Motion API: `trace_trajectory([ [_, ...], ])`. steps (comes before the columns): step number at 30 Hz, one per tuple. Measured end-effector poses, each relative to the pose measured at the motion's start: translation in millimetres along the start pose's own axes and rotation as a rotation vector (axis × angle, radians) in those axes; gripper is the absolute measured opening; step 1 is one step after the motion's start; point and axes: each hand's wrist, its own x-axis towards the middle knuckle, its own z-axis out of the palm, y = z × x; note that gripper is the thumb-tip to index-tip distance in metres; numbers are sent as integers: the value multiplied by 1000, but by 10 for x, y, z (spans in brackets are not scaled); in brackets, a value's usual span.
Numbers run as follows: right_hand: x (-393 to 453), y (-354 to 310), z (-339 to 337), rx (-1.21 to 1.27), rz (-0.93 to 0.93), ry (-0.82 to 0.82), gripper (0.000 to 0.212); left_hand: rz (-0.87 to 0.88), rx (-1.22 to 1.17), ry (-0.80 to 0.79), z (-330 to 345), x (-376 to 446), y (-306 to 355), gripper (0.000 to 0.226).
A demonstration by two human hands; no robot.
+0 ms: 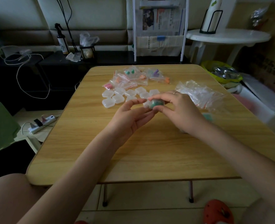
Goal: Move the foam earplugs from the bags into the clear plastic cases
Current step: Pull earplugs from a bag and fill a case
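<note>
My right hand (pixel 177 110) pinches a clear plastic case with green earplugs inside (pixel 157 103) between thumb and fingers, above the middle of the wooden table (pixel 133 151). My left hand (pixel 130 117) lies palm up beside it, its fingertips touching the case from the left and below. Several empty clear cases (pixel 117 97) lie in rows just beyond my hands. Behind them sits a heap of small zip bags holding earplugs (pixel 133 76) in green, orange, pink and purple.
A pile of empty clear bags (pixel 199 92) lies at the right of the table. A teal item (pixel 208 117) shows behind my right wrist. Off the table: a power strip (pixel 41 123) on the left floor, a white rack (pixel 159 28) behind, a white round table (pixel 227 36).
</note>
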Motion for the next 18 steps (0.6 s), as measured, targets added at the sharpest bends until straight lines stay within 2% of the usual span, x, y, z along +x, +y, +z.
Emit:
trace_trajectory([
  [6, 6, 11, 8, -83, -65, -33, 30, 1, 90, -8, 7, -15, -23, 41],
  [8, 12, -8, -12, -32, -45, -81, 36, 45, 146, 5, -2, -15, -37, 36],
  [11, 8, -33, -29, 99, 44, -241, 42, 161, 369, 59, -35, 7, -77, 36],
  [13, -4, -20, -44, 129, 56, -243, 45, 199, 450, 49, -32, 6, -84, 43],
  [18, -48, -1, -167, 207, 112, -327, 53, 184, 420, 20, -24, -8, -89, 52],
])
